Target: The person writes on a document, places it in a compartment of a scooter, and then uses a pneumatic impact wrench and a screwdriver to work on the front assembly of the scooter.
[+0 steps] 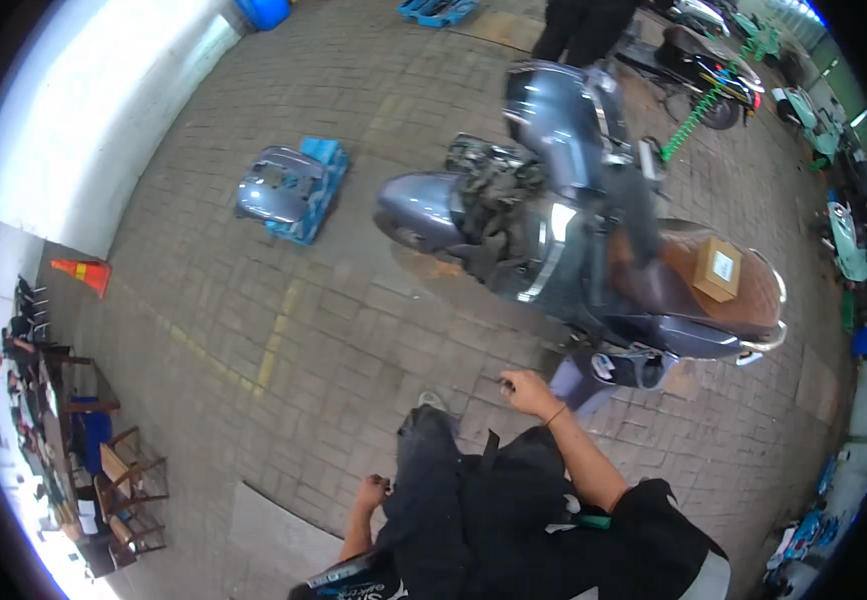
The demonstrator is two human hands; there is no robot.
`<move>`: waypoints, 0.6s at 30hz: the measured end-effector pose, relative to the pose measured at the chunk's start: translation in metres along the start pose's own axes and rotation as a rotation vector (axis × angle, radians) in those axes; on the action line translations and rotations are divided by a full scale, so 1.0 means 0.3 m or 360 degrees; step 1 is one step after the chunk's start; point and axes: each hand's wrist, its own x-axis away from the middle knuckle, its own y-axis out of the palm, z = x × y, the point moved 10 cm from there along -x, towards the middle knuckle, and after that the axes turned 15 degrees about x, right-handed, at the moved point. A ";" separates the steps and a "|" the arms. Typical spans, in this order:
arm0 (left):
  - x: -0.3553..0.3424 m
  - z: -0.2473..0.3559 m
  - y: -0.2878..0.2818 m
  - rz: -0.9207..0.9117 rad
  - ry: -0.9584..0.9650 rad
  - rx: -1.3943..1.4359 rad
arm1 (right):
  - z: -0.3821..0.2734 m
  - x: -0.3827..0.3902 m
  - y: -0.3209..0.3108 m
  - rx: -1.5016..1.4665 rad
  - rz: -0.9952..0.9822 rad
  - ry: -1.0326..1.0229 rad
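A blue-grey motor scooter (654, 335) stands ahead and to the right, with its front opened up and dark inner parts (502, 215) laid bare. My right hand (527, 392) is held out low before the scooter's side, fingers curled; a small dark thing may be in them, too small to name. Near it, a grey-purple body panel (579, 385) leans by the scooter's lower side. Down by my left thigh hangs my left hand (374, 491), its fingers curled around something dark that I cannot make out. On the brown seat rests a small cardboard box (718, 270).
A blue-grey scooter cover (279, 186) lies on a blue crate (326, 165) on the brick floor. An orange cone (86, 274) and wooden chairs (124, 470) stand left. Another person's dark-clad legs (579, 35) are beyond the scooter. More scooters (844, 235) line the right.
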 end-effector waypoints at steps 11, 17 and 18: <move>-0.423 0.291 -0.705 0.0325 -0.0059 0.0196 | -0.627 -0.615 -0.021 0.0103 -0.0230 -0.0198; -0.877 0.903 -0.914 0.0204 0.0393 -0.0007 | -0.484 -1.104 -0.026 0.0028 -0.0224 0.0126; -0.947 0.992 -0.953 0.0208 0.0419 -0.0034 | -0.478 -1.200 -0.032 0.0115 -0.0288 0.0156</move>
